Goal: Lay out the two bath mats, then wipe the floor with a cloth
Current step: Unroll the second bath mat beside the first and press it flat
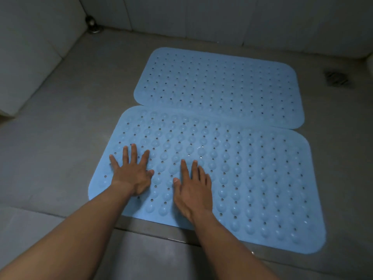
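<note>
Two light blue rubber bath mats with bumps and small holes lie flat on the grey floor, long sides touching. The far mat (220, 85) sits toward the back wall. The near mat (262, 178) lies just in front of it, its front edge reaching over a floor sill. My left hand (131, 172) presses flat on the near mat's left part with fingers spread. My right hand (192, 190) lies flat on the same mat, a little to the right, fingers straight. No cloth is in view.
A floor drain grate (337, 78) is at the right, beyond the mats. A metal fitting (92, 24) stands in the back left corner by the tiled walls. A sill edge (161, 237) runs across the floor under my forearms.
</note>
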### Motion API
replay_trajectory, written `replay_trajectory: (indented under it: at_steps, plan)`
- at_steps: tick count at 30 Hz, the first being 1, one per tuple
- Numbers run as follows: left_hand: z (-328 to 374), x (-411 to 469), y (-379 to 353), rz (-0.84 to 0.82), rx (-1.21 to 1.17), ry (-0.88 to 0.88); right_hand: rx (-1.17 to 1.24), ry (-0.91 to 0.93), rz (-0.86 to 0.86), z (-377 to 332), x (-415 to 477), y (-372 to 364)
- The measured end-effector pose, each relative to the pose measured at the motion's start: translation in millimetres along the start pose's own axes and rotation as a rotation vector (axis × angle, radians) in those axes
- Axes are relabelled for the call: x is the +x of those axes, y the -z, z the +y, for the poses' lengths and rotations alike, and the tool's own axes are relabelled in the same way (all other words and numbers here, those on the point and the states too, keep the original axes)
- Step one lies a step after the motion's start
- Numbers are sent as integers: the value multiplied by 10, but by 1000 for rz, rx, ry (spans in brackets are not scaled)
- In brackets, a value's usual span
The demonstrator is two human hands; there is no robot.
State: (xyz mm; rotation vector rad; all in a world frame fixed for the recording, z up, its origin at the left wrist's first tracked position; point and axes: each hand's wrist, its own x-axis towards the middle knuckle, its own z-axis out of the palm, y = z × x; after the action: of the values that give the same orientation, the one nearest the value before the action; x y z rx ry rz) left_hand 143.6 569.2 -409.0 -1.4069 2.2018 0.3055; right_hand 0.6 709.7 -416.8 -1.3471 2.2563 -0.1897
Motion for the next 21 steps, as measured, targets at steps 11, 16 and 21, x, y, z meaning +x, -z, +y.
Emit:
replay_trajectory:
  at_steps: [11, 16, 21]
  plan:
    - [1793, -312, -195, 216, -115, -312, -120, -254, 143, 1853, -335, 590]
    - [2393, -317, -318, 231, -105, -391, -133, -280, 137, 2327, -345, 590]
    - [2524, -312, -499, 312, -88, -349, -141, -280, 229, 2363, -313, 451]
